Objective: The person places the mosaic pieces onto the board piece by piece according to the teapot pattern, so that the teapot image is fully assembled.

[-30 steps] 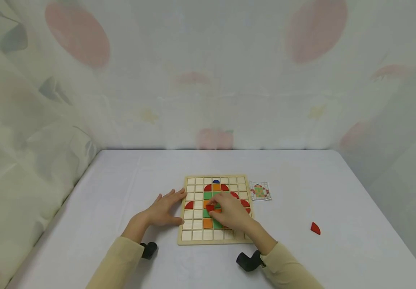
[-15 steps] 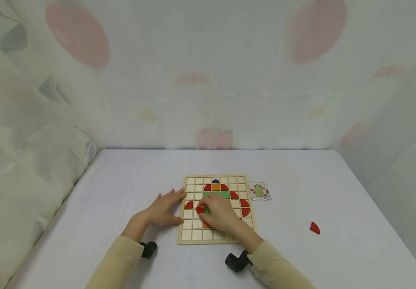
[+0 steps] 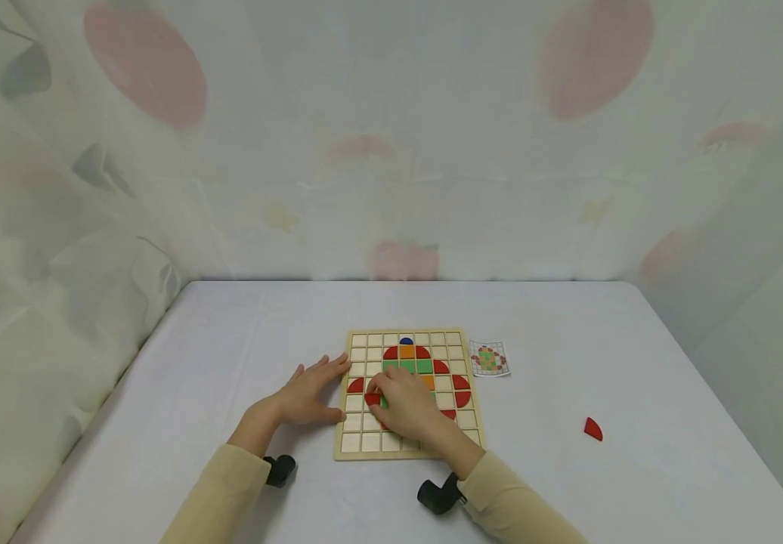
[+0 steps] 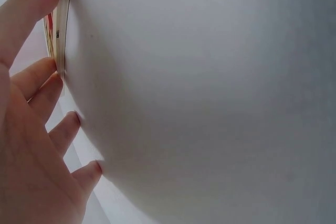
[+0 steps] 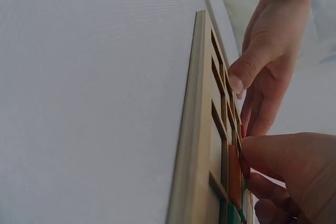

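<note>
A wooden grid board point(image 3: 391, 455) lies on the white table, several of its cells filled with red, green, orange and blue tiles. My right hand point(image 3: 410, 404) reaches over its middle and pinches a red quarter-circle tile point(image 3: 372, 399) between thumb and fingers, low over a cell left of the green tiles. The right wrist view shows that red tile point(image 5: 245, 168) at the fingertips, close to the board's surface. With fingers spread, my left hand point(image 3: 304, 394) rests at the board's left edge, its thumb and forefinger touching the frame. The right hand hides some tiles behind it.
A small printed pattern card point(image 3: 490, 359) lies against the board's right side. Farther right on the cloth is a loose red quarter-circle tile point(image 3: 592, 429). Black wrist-camera mounts point(image 3: 437, 496) hang beside both wrists. Patterned curtains point(image 3: 391, 151) enclose the table's back and sides.
My right hand has carried the red quarter-circle tile left across the board, from over the middle tiles to a cell left of the green ones. The left hand has stayed put.
</note>
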A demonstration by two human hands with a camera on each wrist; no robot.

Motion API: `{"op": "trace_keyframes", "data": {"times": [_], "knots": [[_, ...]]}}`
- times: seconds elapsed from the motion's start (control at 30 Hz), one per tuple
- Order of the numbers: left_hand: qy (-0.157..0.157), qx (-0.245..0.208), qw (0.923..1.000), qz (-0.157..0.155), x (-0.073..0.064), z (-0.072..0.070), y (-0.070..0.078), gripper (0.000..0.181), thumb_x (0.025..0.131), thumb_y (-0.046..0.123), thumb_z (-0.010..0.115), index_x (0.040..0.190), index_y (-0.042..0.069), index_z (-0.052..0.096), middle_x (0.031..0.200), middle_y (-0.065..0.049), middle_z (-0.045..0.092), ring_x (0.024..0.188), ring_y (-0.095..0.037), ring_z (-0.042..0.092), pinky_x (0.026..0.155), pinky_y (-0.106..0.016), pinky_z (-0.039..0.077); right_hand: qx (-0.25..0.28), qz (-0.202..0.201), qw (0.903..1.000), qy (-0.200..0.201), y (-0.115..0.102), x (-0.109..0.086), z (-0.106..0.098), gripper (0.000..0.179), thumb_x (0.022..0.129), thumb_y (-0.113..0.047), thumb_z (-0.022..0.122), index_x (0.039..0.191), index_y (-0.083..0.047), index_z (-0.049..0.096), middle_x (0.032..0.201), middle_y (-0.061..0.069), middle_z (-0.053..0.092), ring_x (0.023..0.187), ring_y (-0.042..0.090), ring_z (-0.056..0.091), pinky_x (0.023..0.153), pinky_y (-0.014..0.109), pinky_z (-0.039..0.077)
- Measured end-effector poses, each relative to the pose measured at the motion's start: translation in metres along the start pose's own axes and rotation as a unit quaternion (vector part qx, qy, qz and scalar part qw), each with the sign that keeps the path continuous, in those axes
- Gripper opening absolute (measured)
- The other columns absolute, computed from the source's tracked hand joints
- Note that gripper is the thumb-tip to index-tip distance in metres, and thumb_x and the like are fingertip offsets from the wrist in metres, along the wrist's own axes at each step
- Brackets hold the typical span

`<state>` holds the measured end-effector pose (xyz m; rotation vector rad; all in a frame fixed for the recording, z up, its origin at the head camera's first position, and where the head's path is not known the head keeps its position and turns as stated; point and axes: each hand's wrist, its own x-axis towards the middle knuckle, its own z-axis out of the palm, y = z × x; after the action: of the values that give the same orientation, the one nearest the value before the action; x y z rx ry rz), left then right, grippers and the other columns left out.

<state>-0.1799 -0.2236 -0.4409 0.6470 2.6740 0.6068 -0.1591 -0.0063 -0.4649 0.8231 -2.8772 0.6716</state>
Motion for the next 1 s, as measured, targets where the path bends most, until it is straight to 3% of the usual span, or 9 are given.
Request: {"op": "trace_keyframes", "data": {"times": [0.53, 1.0], "knots": [[0.003, 0.002, 1.0000, -0.002, -0.0011, -0.0013, 0.0018, 0.083, 0.075, 0.030, 0.074, 0.144, 0.011, 0.033, 0.152, -0.005, 0.023, 0.140, -0.035, 0.015, 0.106, -0.065, 0.005, -0.012, -0.019, 0.9992, 0.032, 0.0008, -0.0007, 0.0031, 0.019, 0.081, -0.028, 0.069, 0.095, -0.017, 0.065, 0.086, -0.004, 0.054, 0.085, 0.014, 0.052, 0.073, 0.030, 0.043], [0.003, 0.001, 1.0000, -0.004, -0.0002, 0.0003, 0.0010, 0.083, 0.075, 0.030, 0.075, 0.144, 0.011, 0.033, 0.152, -0.004, 0.023, 0.140, -0.035, 0.015, 0.106, -0.065, 0.006, -0.007, -0.012, 0.9997, 0.021, -0.0001, -0.0011, 0.0030, 0.018, 0.081, -0.028, 0.069, 0.096, -0.020, 0.065, 0.090, -0.005, 0.054, 0.088, 0.013, 0.051, 0.074, 0.028, 0.043]]}}
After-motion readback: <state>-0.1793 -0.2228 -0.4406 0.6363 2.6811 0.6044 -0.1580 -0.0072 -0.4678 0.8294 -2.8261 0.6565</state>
